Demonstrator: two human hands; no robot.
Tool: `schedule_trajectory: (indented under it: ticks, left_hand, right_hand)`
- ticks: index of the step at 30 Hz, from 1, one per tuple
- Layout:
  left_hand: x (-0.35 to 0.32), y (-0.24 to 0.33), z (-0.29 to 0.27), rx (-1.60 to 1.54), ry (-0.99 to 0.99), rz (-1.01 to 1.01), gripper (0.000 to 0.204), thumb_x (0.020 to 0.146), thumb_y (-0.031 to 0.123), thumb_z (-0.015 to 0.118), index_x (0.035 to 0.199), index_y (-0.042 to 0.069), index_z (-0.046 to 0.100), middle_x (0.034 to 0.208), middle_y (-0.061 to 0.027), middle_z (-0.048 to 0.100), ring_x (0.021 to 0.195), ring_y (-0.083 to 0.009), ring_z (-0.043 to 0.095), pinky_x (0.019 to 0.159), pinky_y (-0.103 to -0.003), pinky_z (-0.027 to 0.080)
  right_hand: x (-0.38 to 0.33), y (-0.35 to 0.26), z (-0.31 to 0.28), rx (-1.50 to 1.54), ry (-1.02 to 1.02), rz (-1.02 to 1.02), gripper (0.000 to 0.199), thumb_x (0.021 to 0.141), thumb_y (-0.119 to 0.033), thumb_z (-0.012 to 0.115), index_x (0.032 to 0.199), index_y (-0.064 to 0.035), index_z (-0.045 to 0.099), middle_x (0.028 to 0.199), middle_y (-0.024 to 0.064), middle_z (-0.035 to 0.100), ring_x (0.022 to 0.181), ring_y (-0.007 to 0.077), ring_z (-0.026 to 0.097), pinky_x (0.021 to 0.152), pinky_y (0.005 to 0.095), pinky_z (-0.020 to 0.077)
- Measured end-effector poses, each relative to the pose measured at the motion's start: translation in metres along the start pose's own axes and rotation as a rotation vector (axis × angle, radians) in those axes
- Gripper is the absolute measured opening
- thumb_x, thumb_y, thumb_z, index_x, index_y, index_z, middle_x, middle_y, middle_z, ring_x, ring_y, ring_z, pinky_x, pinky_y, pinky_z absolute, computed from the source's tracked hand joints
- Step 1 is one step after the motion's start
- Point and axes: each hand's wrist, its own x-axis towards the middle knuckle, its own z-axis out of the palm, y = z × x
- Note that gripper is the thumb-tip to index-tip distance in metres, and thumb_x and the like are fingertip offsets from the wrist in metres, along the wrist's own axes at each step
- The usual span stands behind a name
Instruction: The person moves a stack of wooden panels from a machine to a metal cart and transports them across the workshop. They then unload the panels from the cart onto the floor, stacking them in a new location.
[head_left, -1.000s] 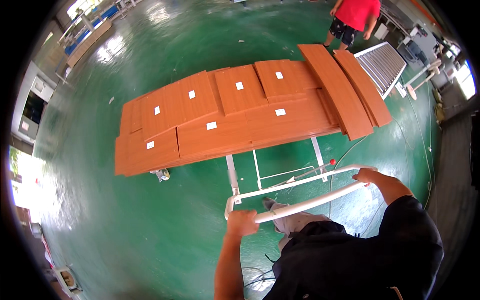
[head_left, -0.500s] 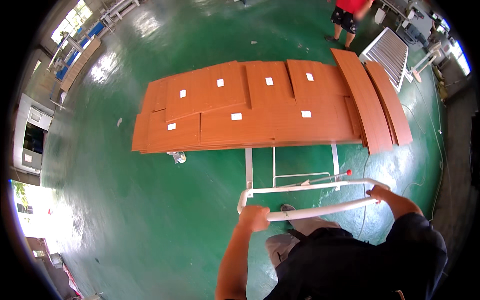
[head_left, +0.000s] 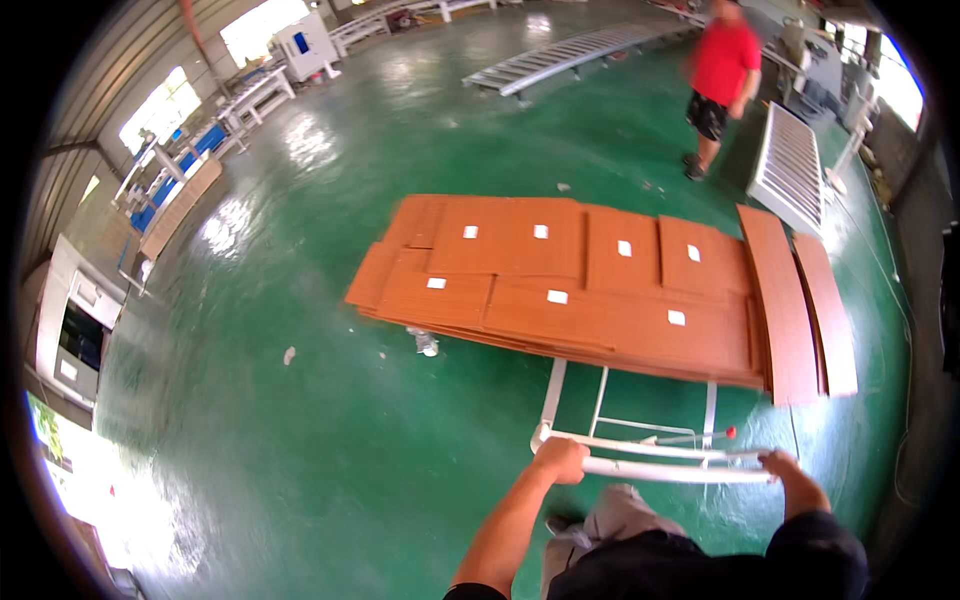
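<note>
My left hand is wrapped round the left end of a white tubular cart handle. At the handle's right end my right hand is closed on the same bar. Beyond it, the cart carries stacked reddish-brown wood panels, several with small white labels. Two long narrow boards lie along the load's right side. A lever with a red knob sits between the handle and the panels. The panels hide most of the cart's frame; one wheel shows under the left side.
A person in a red top stands past the load at the upper right, beside a roller conveyor. Another roller conveyor lies farther back. Machines with blue parts line the left wall. A cable runs along the right floor.
My view has tilted up, so the far conveyor and more of the other person show. The loaded cart appears lower, farther right and slightly turned. Both my hands still grip the handle.
</note>
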Motion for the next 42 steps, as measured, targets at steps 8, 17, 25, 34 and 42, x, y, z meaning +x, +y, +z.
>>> schedule_trajectory:
  ticks: [8, 17, 25, 34, 42]
  left_hand:
    - [0.032, -0.154, -0.109, 0.094, 0.061, 0.168, 0.02, 0.062, 0.014, 0.06, 0.079, 0.008, 0.069, 0.079, -0.0168, 0.069, 0.077, -0.0342, 0.068, 0.07, -0.044, 0.054]
    - [0.123, -0.312, -0.241, 0.121, -0.078, 0.26, 0.024, 0.062, 0.013, 0.058, 0.081, 0.011, 0.071, 0.084, -0.0163, 0.07, 0.083, -0.0332, 0.068, 0.074, -0.043, 0.055]
    - [0.227, -0.422, -0.392, 0.284, -0.166, 0.415, 0.021, 0.065, 0.014, 0.058, 0.081, 0.011, 0.071, 0.081, -0.0157, 0.069, 0.081, -0.0309, 0.069, 0.071, -0.042, 0.055]
    - [0.387, -0.487, -0.525, 0.405, -0.283, 0.515, 0.022, 0.064, 0.014, 0.06, 0.082, 0.009, 0.072, 0.084, -0.0147, 0.071, 0.084, -0.0314, 0.069, 0.075, -0.041, 0.055]
    - [0.543, -0.527, -0.625, 0.512, -0.271, 0.616, 0.021, 0.061, 0.018, 0.062, 0.08, 0.012, 0.072, 0.08, -0.0128, 0.071, 0.08, -0.0284, 0.069, 0.07, -0.038, 0.055]
  right_hand:
    - [-0.089, -0.159, -0.019, 0.365, 0.075, 0.082, 0.05, 0.089, -0.04, 0.051, 0.106, 0.0052, 0.065, 0.079, 0.0191, 0.07, 0.055, 0.0263, 0.069, 0.059, 0.0338, 0.0587]
    - [-0.119, -0.322, -0.049, 0.456, 0.076, 0.245, 0.049, 0.087, -0.036, 0.046, 0.102, 0.0065, 0.066, 0.084, 0.0219, 0.069, 0.06, 0.0296, 0.069, 0.068, 0.0374, 0.0577]
    - [-0.139, -0.467, -0.106, 0.689, 0.173, 0.267, 0.048, 0.087, -0.035, 0.046, 0.078, 0.006, 0.068, 0.069, 0.0207, 0.067, 0.056, 0.0303, 0.068, 0.066, 0.0389, 0.0566]
    - [-0.109, -0.586, -0.197, 0.792, 0.223, 0.42, 0.051, 0.086, -0.037, 0.046, 0.078, 0.0086, 0.069, 0.066, 0.0217, 0.066, 0.054, 0.0318, 0.067, 0.058, 0.0406, 0.0565]
    - [-0.063, -0.683, -0.298, 0.92, 0.139, 0.507, 0.051, 0.088, -0.036, 0.046, 0.081, 0.01, 0.068, 0.065, 0.0211, 0.066, 0.052, 0.0312, 0.066, 0.055, 0.0398, 0.0568]
